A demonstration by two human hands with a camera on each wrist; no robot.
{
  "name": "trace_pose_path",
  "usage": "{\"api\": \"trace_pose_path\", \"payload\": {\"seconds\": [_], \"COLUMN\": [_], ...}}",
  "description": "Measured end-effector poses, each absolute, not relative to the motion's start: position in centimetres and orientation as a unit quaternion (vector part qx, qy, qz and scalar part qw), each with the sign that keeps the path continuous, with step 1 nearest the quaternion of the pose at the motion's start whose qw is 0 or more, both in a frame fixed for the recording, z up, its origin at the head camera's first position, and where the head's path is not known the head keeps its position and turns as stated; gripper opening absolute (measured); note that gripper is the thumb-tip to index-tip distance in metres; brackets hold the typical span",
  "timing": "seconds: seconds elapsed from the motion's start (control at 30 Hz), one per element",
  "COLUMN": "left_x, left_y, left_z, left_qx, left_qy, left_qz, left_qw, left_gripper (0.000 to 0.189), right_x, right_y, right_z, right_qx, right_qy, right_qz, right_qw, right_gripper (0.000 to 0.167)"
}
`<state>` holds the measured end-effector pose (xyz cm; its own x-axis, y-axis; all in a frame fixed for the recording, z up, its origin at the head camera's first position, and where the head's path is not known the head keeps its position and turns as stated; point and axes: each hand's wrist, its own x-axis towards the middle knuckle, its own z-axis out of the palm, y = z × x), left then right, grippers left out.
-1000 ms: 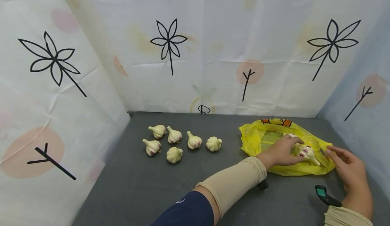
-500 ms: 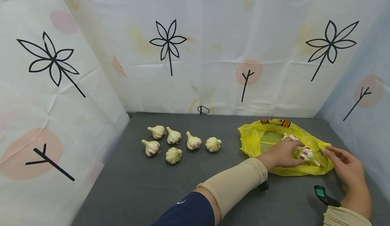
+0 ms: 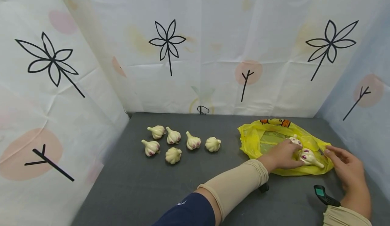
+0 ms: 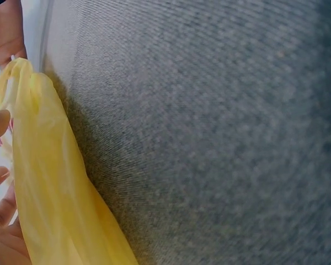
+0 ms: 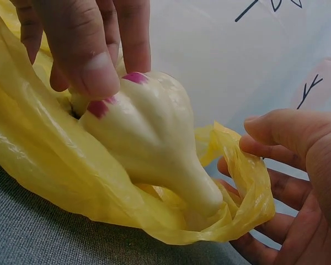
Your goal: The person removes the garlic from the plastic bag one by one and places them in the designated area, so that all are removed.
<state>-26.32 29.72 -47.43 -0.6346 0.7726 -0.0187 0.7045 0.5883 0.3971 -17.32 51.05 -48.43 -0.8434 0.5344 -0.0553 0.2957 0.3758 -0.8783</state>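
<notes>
My left hand (image 3: pixel 281 155) reaches into a yellow plastic bag (image 3: pixel 250 139), and its thumb and fingers grip the root end of a garlic bulb (image 3: pixel 307 157). This bulb is cream with purple marks, its stem pointing right toward the bag's edge in the right wrist view. My right hand (image 3: pixel 347 165) holds the bag's right rim, a crumpled yellow strip (image 5: pixel 251 182) lying against its fingers. Behind the left fingers a second garlic bulb (image 3: pixel 295 140) lies in the bag, partly hidden. Only the bag's side (image 4: pixel 60 182) fills much of the left wrist view.
Several garlic bulbs stand loose on the grey table (image 3: pixel 137 188) to the left, the nearest to the bag being a ribbed bulb (image 3: pixel 213 144). A patterned white cloth (image 3: pixel 213 50) walls the table's back and sides.
The gripped bulb has shifted slightly right, toward the bag's rim, and the left fingers have drawn down, baring more of the second bulb. My right hand stays at the rim.
</notes>
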Motion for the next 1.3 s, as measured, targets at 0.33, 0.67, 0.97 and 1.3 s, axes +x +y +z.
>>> {"api": "trace_pose_path", "payload": {"seconds": [0.33, 0.67, 0.97, 1.3], "left_x": [-26.2, -25.0, -24.8, -24.9], "left_y": [30.0, 30.2, 30.2, 30.0], "left_z": [-48.1, -47.6, -47.7, -48.1], "left_qx": [0.415, 0.379, 0.367, 0.35], "left_qy": [0.893, 0.914, 0.918, 0.921], "left_qz": [0.161, 0.141, 0.148, 0.168], "left_qw": [0.07, 0.023, 0.008, -0.027], "left_gripper": [0.055, 0.046, 0.038, 0.045], "right_x": [-17.2, -17.1, -17.0, -17.0], "right_y": [51.0, 51.1, 51.0, 51.0], "right_z": [-48.5, -48.6, -48.8, -48.8], "right_qx": [-0.248, -0.255, -0.243, -0.246], "right_qy": [-0.823, -0.82, -0.822, -0.818], "right_qz": [0.497, 0.5, 0.5, 0.505], "right_qw": [0.121, 0.111, 0.126, 0.127], "right_gripper": [0.022, 0.027, 0.021, 0.028]}}
